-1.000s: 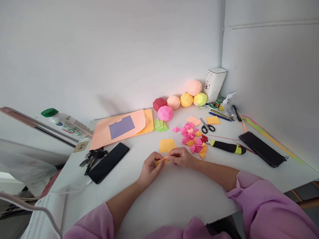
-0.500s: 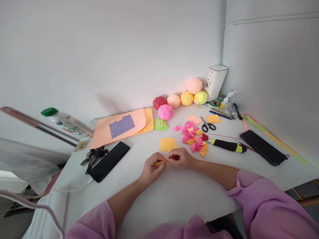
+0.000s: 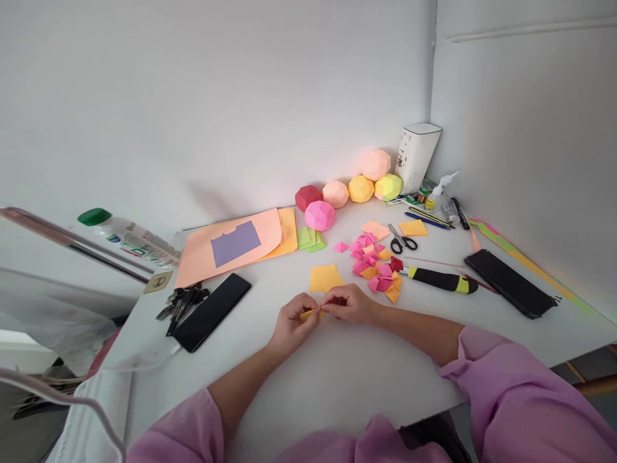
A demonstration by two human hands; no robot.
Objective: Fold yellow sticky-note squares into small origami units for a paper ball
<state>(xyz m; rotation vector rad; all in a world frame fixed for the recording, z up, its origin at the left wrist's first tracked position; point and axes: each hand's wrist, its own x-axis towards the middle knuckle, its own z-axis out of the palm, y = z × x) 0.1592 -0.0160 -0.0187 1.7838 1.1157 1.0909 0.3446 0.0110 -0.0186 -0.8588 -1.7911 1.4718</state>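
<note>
Both hands meet over the white table. My left hand (image 3: 295, 321) is closed on a small folded orange paper (image 3: 306, 315). Fingers of my right hand (image 3: 351, 305) pinch the same paper at its right end, with the fingertips of both hands touching or nearly so. Flat orange sheets (image 3: 326, 278) lie just behind the hands. To the right is a pile of folded pink and orange paper pieces (image 3: 371, 257), with one pink piece (image 3: 340, 247) apart from it. Much of the held paper is hidden by the fingers.
Faceted paper balls (image 3: 320, 215) stand by the wall. Scissors (image 3: 403, 239) and a black-and-yellow cutter (image 3: 441, 281) lie right; a black phone (image 3: 212, 312), keys (image 3: 179, 302) and peach sheets (image 3: 229, 247) lie left. A black case (image 3: 511, 283) is far right.
Both hands keep their grip on the folded orange paper, with only a slight shift of the fingers. The rest of the table is unchanged.
</note>
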